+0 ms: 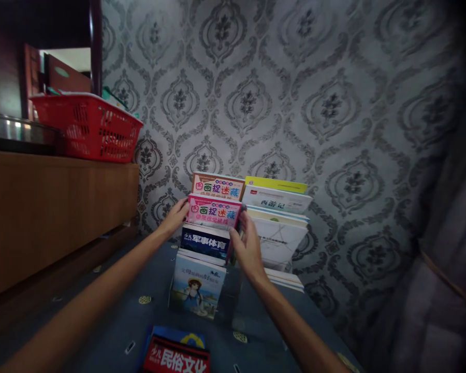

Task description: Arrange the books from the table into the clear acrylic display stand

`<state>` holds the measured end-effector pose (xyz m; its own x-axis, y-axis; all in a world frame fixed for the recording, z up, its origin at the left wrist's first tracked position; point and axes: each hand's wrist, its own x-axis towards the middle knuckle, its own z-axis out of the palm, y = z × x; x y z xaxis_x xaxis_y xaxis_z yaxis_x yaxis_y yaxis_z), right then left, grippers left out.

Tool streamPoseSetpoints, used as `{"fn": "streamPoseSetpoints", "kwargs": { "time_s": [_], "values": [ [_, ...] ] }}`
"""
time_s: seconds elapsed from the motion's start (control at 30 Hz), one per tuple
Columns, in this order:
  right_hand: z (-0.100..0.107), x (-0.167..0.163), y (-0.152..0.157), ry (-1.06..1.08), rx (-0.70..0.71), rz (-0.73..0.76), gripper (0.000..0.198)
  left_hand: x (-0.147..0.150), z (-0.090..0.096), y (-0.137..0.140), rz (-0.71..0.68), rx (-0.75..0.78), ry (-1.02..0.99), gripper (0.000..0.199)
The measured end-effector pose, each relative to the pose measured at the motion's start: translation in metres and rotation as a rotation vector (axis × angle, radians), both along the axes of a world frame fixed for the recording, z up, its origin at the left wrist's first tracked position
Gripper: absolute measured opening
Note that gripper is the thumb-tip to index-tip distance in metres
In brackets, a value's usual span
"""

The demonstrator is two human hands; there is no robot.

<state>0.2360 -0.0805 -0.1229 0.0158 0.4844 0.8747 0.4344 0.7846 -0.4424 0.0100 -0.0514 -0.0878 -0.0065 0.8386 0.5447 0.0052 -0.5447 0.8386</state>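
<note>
A pink picture book (pixel 213 210) stands in a row of upright books, held at both sides. My left hand (pixel 177 215) grips its left edge, with some fingertips hidden behind the cover. My right hand (pixel 249 247) has its thumb on the right edge and fingers curled round the side. Behind it rises a brown-covered book (pixel 218 185) of similar design. In front stand a dark blue book (pixel 205 241) and, nearest me, a light blue book (pixel 197 290) with a girl in a hat on its cover.
Right of this row stands a second row of white books (pixel 281 238) with a yellow one (pixel 277 182) at its back. A red book (pixel 176 357) lies at the front of the dark patterned cloth (pixel 116 305). At left, a wooden cabinet (pixel 62 207) bears a red basket (pixel 93 127) and a metal pan (pixel 19 132).
</note>
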Motion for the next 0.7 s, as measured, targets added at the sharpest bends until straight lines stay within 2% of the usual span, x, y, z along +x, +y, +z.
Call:
{"fn": "streamPoseSetpoints", "kwargs": {
  "time_s": [0.13,0.3,0.53,0.7],
  "values": [
    [-0.003,-0.013,0.014,0.026,0.006,-0.104,0.069,-0.001,-0.004,0.005,-0.073,0.017,-0.001,0.052],
    [-0.004,-0.018,0.020,0.007,-0.013,-0.133,0.074,-0.003,-0.010,0.008,-0.165,0.087,0.009,0.062],
    [-0.012,-0.021,0.014,0.041,-0.028,-0.194,0.079,0.000,-0.013,0.009,-0.092,0.093,0.073,0.055],
    [-0.005,-0.030,0.008,0.066,-0.103,-0.099,0.080,0.001,-0.013,0.008,-0.031,0.098,0.075,0.048]
  ]
}}
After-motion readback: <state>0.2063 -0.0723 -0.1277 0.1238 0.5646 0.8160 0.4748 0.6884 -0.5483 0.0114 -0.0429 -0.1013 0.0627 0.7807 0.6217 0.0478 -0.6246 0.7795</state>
